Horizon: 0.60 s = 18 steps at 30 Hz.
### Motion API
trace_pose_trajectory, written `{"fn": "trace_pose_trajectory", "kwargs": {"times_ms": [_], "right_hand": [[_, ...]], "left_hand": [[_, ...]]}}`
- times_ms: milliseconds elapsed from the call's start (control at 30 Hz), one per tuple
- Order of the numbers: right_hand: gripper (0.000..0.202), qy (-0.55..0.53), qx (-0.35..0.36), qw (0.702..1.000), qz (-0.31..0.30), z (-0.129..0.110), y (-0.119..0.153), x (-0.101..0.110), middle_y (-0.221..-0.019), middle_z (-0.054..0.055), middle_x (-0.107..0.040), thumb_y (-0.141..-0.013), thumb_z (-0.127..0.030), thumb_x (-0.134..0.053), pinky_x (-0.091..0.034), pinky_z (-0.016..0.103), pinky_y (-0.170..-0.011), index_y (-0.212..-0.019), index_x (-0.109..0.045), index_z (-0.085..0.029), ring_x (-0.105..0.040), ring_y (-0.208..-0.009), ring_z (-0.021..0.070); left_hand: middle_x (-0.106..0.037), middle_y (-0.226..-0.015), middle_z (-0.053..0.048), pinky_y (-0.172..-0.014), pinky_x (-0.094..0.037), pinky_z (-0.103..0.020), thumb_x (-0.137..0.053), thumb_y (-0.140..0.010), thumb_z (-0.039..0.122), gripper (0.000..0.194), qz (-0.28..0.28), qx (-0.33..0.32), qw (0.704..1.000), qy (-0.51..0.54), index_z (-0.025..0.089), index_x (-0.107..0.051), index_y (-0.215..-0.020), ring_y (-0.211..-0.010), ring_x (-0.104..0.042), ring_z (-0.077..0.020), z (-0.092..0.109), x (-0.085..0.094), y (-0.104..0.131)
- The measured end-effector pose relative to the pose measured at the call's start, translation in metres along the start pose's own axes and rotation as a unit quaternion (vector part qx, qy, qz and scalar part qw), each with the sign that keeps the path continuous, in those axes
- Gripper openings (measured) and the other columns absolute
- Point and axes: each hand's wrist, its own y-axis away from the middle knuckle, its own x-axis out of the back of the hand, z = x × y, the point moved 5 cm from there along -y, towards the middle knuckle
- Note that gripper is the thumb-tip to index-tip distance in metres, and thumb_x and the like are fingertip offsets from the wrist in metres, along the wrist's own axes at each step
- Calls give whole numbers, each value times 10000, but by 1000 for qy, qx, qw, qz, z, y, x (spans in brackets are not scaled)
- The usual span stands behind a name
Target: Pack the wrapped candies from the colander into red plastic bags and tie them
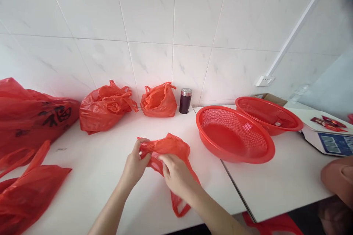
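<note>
A thin red plastic bag [176,147] is stretched between my two hands, just above the white table. My left hand [135,162] pinches its upper left edge between thumb and fingers. Further right, my right hand [176,174] has its fingers closed on the bag's near side, and the fingertips are partly hidden in the folds. One looped handle of the bag hangs down below my right wrist, close to the table's front edge. The bag looks flat and crumpled, and I cannot tell whether anything is inside.
Red bags stand along the wall: a large one [33,114], a bulging one [106,108] and a smaller one [159,102]. Another bag [35,191] lies front left. A dark tumbler [185,102], red baskets [234,154] [292,123] and a scale [335,141] holding red packets stand right, near a person's sleeve [338,180].
</note>
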Motion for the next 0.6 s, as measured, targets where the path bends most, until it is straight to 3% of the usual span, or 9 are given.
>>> {"fn": "trace_pose_trajectory", "kwargs": {"times_ms": [100,167,233,300,367,467,533,600], "right_hand": [[367,138,-85,986,-51,33,-22,-2,-1112,164,-648,-852,-95,-455,-486,398,-840,-1187,-600,-133,-611,-1035,285],[340,161,-105,978,-84,53,-30,5,-1013,177,-678,-746,-103,-586,-488,424,-795,-1077,-659,-118,-637,-948,326],[444,176,-105,971,-123,63,-34,11,-955,128,-704,-623,-75,-659,-492,398,-774,-1056,-679,-173,-654,-895,312],[523,195,-104,964,-151,63,-37,14,-964,113,-711,-569,-49,-667,-479,413,-818,-1068,-683,-207,-648,-933,320],[527,219,-109,955,-169,60,-40,13,-1031,157,-696,-560,-56,-684,-408,520,-931,-1069,-695,-192,-593,-1061,393],[573,240,-114,944,-198,56,-43,4,-1263,201,-593,-595,-154,-730,-197,696,-1023,-1164,-674,-203,-410,-1253,500],[667,244,-114,938,-220,59,-42,-3,-1410,189,-471,-619,-252,-746,-123,745,-1022,-1271,-611,-225,-310,-1309,532],[789,250,-117,930,-243,64,-40,-9,-1479,205,-369,-584,-324,-779,-114,766,-1014,-1332,-560,-198,-260,-1316,567]], "left_hand": [[-586,-773,32,-515,-469,-267,-507,-729,250,438,-78,18,997,-23,335,-467,-1157,-492,-566,-155,-5,14,0],[-580,-865,1,-528,-482,-278,-491,-712,218,511,-41,37,994,-95,338,-458,-1207,-518,-586,-157,-17,45,-6],[-572,-1004,-49,-584,-507,-313,-488,-726,221,581,25,38,982,-185,348,-433,-1290,-638,-639,-193,-21,74,-10],[-528,-1202,-101,-688,-529,-377,-511,-750,248,642,59,-10,965,-254,374,-393,-1368,-897,-654,-273,-9,81,-8],[-430,-1390,-107,-844,-507,-458,-567,-733,240,696,60,-105,951,-283,393,-388,-1388,-1166,-541,-340,14,60,1],[-349,-1503,-59,-1070,-328,-547,-619,-703,169,600,56,-240,918,-311,377,-525,-1257,-1350,-354,-355,43,4,17],[-353,-1514,-51,-1111,-249,-569,-587,-750,141,456,49,-243,910,-333,331,-583,-1165,-1377,-325,-342,43,-26,18],[-421,-1476,-68,-1094,-286,-536,-554,-783,110,486,23,-196,917,-348,299,-553,-1231,-1322,-415,-309,31,-42,12]]}}
